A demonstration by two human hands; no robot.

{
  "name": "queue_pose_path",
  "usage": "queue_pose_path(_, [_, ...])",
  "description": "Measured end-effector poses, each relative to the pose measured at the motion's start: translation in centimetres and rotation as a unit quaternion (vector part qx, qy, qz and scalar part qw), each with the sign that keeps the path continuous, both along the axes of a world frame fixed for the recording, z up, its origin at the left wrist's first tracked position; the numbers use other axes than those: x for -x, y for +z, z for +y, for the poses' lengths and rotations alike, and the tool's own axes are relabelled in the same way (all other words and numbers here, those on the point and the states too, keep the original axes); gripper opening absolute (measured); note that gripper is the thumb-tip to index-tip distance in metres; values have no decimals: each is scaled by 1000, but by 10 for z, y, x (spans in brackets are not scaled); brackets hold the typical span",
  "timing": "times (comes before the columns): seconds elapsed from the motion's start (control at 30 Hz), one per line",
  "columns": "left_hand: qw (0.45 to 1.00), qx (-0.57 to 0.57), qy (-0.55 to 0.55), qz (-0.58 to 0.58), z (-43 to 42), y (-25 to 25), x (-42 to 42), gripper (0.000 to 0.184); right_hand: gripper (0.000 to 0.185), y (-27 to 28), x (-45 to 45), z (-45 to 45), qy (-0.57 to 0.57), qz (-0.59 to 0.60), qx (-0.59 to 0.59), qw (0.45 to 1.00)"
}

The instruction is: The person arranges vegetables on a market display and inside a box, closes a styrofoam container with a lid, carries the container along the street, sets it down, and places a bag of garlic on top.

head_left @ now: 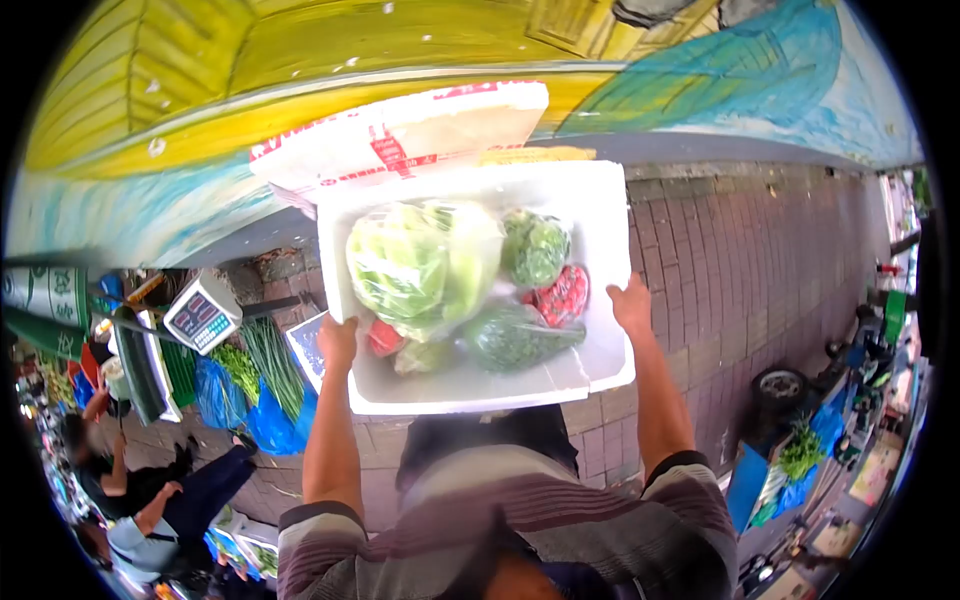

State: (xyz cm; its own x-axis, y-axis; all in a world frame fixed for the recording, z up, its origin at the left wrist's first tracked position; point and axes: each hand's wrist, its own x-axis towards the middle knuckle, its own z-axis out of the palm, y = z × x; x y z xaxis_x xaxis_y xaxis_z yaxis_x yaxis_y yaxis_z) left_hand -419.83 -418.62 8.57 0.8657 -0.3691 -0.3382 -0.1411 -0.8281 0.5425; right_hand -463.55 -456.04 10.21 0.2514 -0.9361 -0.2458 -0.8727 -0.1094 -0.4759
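A white foam box (603, 200) is held level in front of my body. My left hand (338, 342) grips its left wall, and my right hand (628, 303) grips the right wall; both hands are closed on it. Inside lies a large clear bag of pale green leafy vegetables (425, 262). Beside it are a bag of darker greens (535, 248) and a bag of small red produce (562, 296). Nearer me sits another bag of dark greens (525, 338). A red item (383, 338) and a small pale green bag (423, 356) are at the lower left.
A printed carton (400, 140) is beyond the box, before a painted wall (330, 45). Leftward stand a digital scale (203, 312), spring onions (275, 365) and blue bags (275, 420). Two people (150, 545) are at lower left. A wheel (780, 388) is on the right, by brick paving (720, 260).
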Motion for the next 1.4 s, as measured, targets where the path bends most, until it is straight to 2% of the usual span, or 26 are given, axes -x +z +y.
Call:
queue_pose_path(0.03, [1000,-18,2,6,9,-18,1,48,48,-8,5,11,-1,-2,-5,1000])
queue_pose_path(0.07, [998,-60,14,3,10,-9,12,46,47,-12,10,22,-2,-2,-10,1000])
queue_pose_path(0.13, [999,-30,29,6,29,-14,23,45,39,-14,22,44,-18,20,12,1000])
queue_pose_path(0.2, [997,-53,39,28,60,-14,41,44,37,-4,37,70,-42,0,-34,999])
queue_pose_path(0.3, [998,-43,39,20,69,-13,44,42,38,-10,56,98,-21,-57,-10,998])
queue_pose_path(0.33, [998,-42,33,23,70,-6,48,42,38,-3,53,104,-36,-69,-35,996])
queue_pose_path(0.53, [998,-43,31,18,75,-4,51,41,37,-27,64,109,-52,-70,-43,995])
queue_pose_path(0.63, [999,-7,39,23,77,-11,53,41,38,-28,64,103,-50,-44,-60,996])
queue_pose_path(0.83, [999,-39,34,6,75,-15,57,43,42,-29,58,93,-66,-65,-94,991])
queue_pose_path(0.93, [998,-37,46,19,75,-17,60,44,50,-25,61,80,-63,-51,-177,981])
queue_pose_path(1.03, [998,-38,46,22,73,-14,58,47,60,-49,61,63,-42,-17,38,998])
queue_pose_path(1.1, [997,-44,48,29,74,-12,60,49,67,-16,13,38,-59,-82,31,994])
queue_pose_path(1.17, [997,-51,53,38,73,-13,59,48,65,31,-50,12,94,-40,55,993])
queue_pose_path(1.2, [997,-43,54,30,71,-15,57,48,64,42,-84,2,132,-44,116,983])
queue_pose_path(1.23, [998,-37,54,24,72,-18,58,48,63,50,-118,-5,169,-47,174,969])
queue_pose_path(1.3, [998,-35,54,21,76,-19,63,47,62,62,-188,-26,237,-58,205,948])
queue_pose_path(1.37, [998,-36,50,21,76,-16,62,46,67,58,-247,-48,318,-32,254,913])
queue_pose_path(1.4, [998,-39,49,20,77,-17,62,46,71,62,-274,-48,346,24,271,898])
